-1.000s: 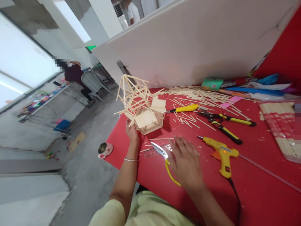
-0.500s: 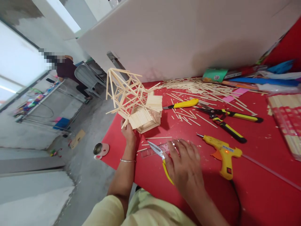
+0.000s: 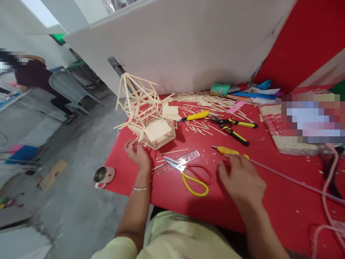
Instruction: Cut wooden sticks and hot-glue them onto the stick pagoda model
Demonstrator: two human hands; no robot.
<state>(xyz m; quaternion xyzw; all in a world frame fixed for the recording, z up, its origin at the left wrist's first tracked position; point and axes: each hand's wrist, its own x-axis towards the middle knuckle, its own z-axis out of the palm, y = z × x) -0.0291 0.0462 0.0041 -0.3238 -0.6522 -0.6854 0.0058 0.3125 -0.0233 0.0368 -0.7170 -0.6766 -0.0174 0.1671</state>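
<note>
Resting my open right hand [image 3: 241, 178] over the glue gun [image 3: 229, 151], my loosely curled, empty left hand [image 3: 137, 153] nears the fragile stick house [image 3: 148, 115], best held by its base.

We see bare red table [image 3: 269, 212] near us on the right. Scissors [image 3: 188, 171] and a ruler [image 3: 179, 162] block the middle; the stick house [image 3: 147, 115], pliers [image 3: 231, 127] and loose sticks [image 3: 207, 99] crowd the far side.

Red table [image 3: 269, 201], yellow-and-red-handled scissors [image 3: 192, 172], yellow glue gun [image 3: 229, 151], pale wooden stick house [image 3: 147, 113].
</note>
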